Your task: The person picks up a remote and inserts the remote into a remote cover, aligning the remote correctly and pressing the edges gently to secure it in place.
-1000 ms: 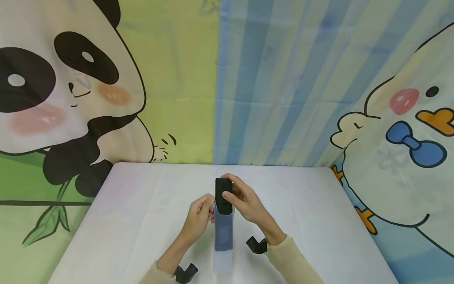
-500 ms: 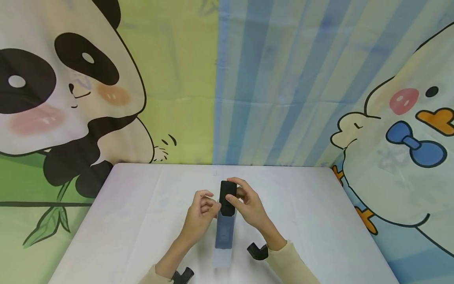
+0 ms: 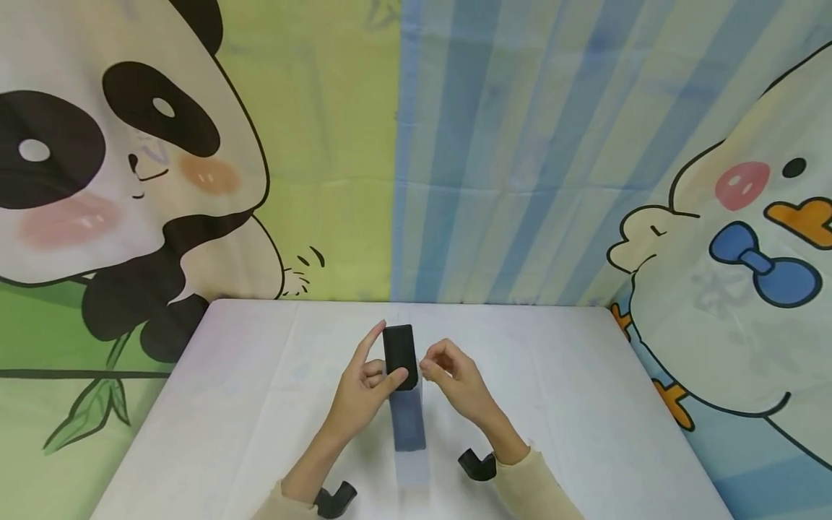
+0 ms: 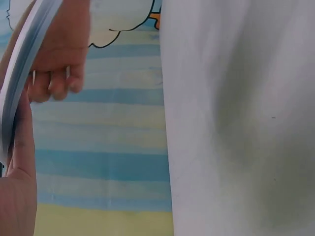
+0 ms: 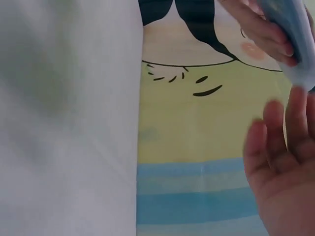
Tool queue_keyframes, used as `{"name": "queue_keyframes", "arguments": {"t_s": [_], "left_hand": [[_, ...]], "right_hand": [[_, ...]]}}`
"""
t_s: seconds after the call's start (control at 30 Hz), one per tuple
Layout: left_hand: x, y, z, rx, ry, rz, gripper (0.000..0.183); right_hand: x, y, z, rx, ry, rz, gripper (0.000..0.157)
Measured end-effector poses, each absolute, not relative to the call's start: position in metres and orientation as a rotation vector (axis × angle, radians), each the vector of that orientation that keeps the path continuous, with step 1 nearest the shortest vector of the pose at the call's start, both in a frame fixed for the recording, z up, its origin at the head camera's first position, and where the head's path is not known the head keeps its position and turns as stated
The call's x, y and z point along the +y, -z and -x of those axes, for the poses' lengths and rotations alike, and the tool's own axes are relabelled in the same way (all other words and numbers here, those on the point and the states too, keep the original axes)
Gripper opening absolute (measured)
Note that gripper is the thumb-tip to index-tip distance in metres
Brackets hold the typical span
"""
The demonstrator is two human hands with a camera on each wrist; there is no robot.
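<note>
White table (image 3: pixel 247 404), cartoon backdrop (image 3: pixel 520 144)

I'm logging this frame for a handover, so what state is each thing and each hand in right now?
Black block: upright, its lower end inside the sleeve, pinched by the left hand.
Clear sleeve: lifted above the table, hanging from the block, lower part empty.
Left hand: holds the block, forefinger straight up.
Right hand: off the block, fingers loosely curled, holds nothing.
Table: white cloth on it.

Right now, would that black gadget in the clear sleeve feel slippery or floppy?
The black device probably stays stiff: it keeps straight edges in the left hand. The translucent sleeve looks smooth and glossy, so likely a bit slippery. It seems light, being steadied by a thumb grip.
</note>
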State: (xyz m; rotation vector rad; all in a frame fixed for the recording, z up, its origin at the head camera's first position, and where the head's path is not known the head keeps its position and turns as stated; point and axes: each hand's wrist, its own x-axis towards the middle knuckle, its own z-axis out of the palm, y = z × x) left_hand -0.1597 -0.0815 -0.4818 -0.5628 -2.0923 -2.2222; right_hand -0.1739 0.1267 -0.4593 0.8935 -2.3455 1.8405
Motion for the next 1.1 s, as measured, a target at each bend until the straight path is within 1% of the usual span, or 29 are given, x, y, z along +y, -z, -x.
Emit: {"name": "queue_keyframes", "arguments": {"t_s": [0.03,0.1,0.17,0.23,0.3,0.4,0.53,0.67,0.87,1.03,1.1], "left_hand": [[-0.083,0.481,0.160,-2.069,2.247,0.563,0.078],[-0.085,0.481,0.162,-2.058,2.274,0.574,0.078],[-0.088,0.481,0.163,-2.066,2.309,0.583,0.077],[-0.089,0.482,0.165,-2.095,2.346,0.574,0.077],[-0.089,0.482,0.166,-2.127,2.376,0.559,0.077],[-0.088,0.482,0.166,-2.149,2.422,0.541,0.077],[-0.086,0.480,0.166,-2.151,2.472,0.538,0.076],[-0.086,0.479,0.166,-2.153,2.510,0.527,0.075],[-0.085,0.480,0.165,-2.127,2.553,0.564,0.075],[-0.084,0.478,0.165,-2.151,2.475,0.601,0.074],[-0.084,0.477,0.164,-2.170,2.449,0.600,0.074]], "right_hand": [[0.128,0.465,0.174,-2.374,-1.831,-0.948,0.004],[0.129,0.474,0.174,-2.426,-1.810,-1.074,0.016],[0.129,0.479,0.173,-2.435,-1.799,-1.195,0.023],[0.128,0.481,0.172,-2.407,-1.791,-1.267,0.027],[0.127,0.482,0.171,-2.370,-1.770,-1.281,0.030],[0.124,0.478,0.168,-2.314,-1.761,-1.248,0.029],[0.119,0.460,0.159,-2.259,-1.788,-1.171,0.025],[0.114,0.450,0.154,-2.221,-1.813,-1.113,0.025],[0.108,0.447,0.153,-2.173,-1.834,-1.035,0.023],[0.106,0.445,0.158,-2.169,-1.887,-0.930,0.025],[0.106,0.444,0.159,-2.169,-1.893,-0.929,0.025]]}}
